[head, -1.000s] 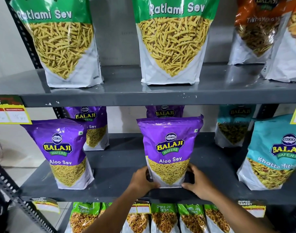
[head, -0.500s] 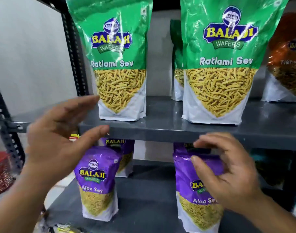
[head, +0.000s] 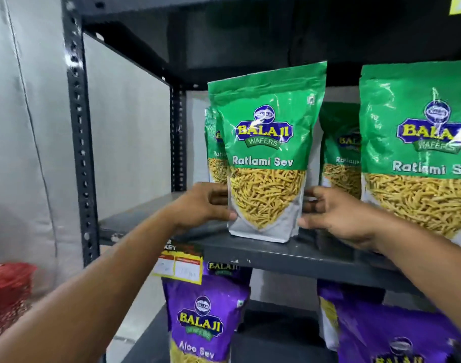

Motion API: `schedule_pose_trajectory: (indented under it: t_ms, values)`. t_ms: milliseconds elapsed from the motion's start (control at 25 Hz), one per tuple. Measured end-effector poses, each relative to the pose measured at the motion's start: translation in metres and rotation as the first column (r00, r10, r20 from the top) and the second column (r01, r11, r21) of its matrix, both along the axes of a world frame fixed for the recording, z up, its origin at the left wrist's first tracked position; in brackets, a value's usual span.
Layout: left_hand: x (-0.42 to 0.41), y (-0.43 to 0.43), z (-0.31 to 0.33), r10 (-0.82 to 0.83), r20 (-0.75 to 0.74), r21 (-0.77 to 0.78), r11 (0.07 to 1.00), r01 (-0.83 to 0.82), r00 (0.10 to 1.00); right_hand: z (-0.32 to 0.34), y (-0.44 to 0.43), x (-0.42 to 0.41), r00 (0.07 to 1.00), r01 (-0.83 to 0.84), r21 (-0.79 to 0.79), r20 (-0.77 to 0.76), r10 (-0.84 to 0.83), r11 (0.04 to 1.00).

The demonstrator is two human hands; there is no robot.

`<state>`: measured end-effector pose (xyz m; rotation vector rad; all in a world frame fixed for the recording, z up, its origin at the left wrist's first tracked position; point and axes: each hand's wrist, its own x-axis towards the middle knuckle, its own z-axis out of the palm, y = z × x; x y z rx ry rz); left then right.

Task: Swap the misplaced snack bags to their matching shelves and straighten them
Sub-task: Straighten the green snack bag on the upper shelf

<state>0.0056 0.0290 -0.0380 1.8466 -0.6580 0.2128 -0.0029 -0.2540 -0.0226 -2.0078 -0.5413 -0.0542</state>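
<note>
A green Ratlami Sev bag (head: 267,153) stands upright near the front left of the grey upper shelf (head: 276,254). My left hand (head: 203,205) presses its lower left edge and my right hand (head: 331,218) its lower right edge, so both grip the bag. More green Ratlami Sev bags stand behind it (head: 215,145), behind to the right (head: 339,150) and at the far right (head: 420,153). On the shelf below, purple Aloo Sev bags stand at the left (head: 203,320) and right (head: 397,336).
A black perforated rack post (head: 80,142) rises at the left, with a grey wall behind. A yellow price tag (head: 182,263) hangs on the upper shelf's front edge. A red basket (head: 9,289) sits low at the far left. Another dark shelf spans overhead.
My hands left the purple Aloo Sev bag on the lower shelf, rose, and now clasp the left green Ratlami Sev bag from both sides. The view has lifted and shifted left.
</note>
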Motion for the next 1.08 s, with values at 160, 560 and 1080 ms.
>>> schedule_pose_trajectory:
  t_ms: [160,560,1080]
  values:
    - [0.001,0.007,-0.002,0.010,0.069,0.023,1.000,-0.012,0.998,0.002,0.014,-0.001,0.984,0.135,-0.107,0.132,-0.121,0.985]
    - [-0.005,0.084,0.004,0.090,0.032,0.020,0.996,-0.091,0.995,-0.001,0.103,0.001,0.978,0.117,-0.070,0.182,-0.103,0.991]
    - [-0.009,0.094,0.001,0.083,0.009,0.014,0.996,-0.083,0.997,-0.007,0.112,-0.006,0.979,0.105,0.010,0.172,-0.105,0.994]
